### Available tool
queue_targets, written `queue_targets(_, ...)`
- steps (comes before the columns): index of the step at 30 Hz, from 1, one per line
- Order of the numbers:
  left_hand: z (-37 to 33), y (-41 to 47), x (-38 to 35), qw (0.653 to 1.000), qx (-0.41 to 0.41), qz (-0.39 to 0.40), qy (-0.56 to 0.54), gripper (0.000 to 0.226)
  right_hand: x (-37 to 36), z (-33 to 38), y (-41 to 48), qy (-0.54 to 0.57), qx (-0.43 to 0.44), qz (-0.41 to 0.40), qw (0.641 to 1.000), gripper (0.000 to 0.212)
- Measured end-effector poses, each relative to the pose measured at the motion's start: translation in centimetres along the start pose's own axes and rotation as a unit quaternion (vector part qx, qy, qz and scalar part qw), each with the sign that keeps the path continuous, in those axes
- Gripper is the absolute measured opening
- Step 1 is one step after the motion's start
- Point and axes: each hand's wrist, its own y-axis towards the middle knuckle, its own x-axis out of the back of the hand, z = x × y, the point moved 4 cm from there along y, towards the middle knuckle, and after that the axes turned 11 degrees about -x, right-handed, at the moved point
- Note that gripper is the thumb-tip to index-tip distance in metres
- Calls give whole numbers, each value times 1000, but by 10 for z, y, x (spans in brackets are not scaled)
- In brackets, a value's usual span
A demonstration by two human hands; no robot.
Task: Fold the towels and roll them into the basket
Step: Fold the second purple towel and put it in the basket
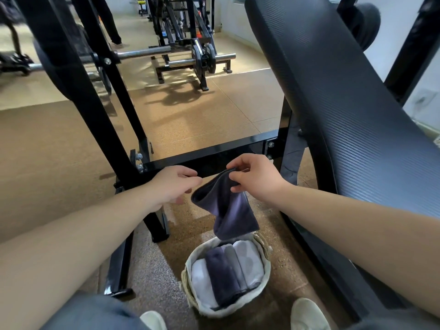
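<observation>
right hand [257, 179] pinches navy towel [226, 208] at its top edge | left hand [171, 184] fingers loosely curled just beside its left fold (no grip seen) | towel hangs above basket [188, 289] far rim | rolled towels [223, 275] fill basket | bench pad [345, 103] close on right, open floor left

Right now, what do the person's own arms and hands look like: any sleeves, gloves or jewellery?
Both forearms are bare right up to the frame's edge, and no sleeve shows. The left hand and the right hand wear no gloves. No watch, ring, bracelet or marking is visible on either wrist or on the fingers.
</observation>
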Motion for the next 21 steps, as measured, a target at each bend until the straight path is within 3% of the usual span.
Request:
queue_targets(4, 1, -2, -10, 997, -8, 55, 52, 21, 2, -1, 0, 12, 9, 3, 1000, 17)
queue_targets(10, 7, -2, -7, 983, -9, 20, 183, 14, 5, -1, -1, -1, 33, 27, 999, 17)
queue_targets(16, -4, -3, -6, 989, -41, -25, 142, 19, 20, -13, 0, -244, 46, -43, 968, 15)
queue_targets(21, -11, -3, -9, 992, -64, -33, 108, 16, 26, -9, -6, -205, 106, -81, 970, 20)
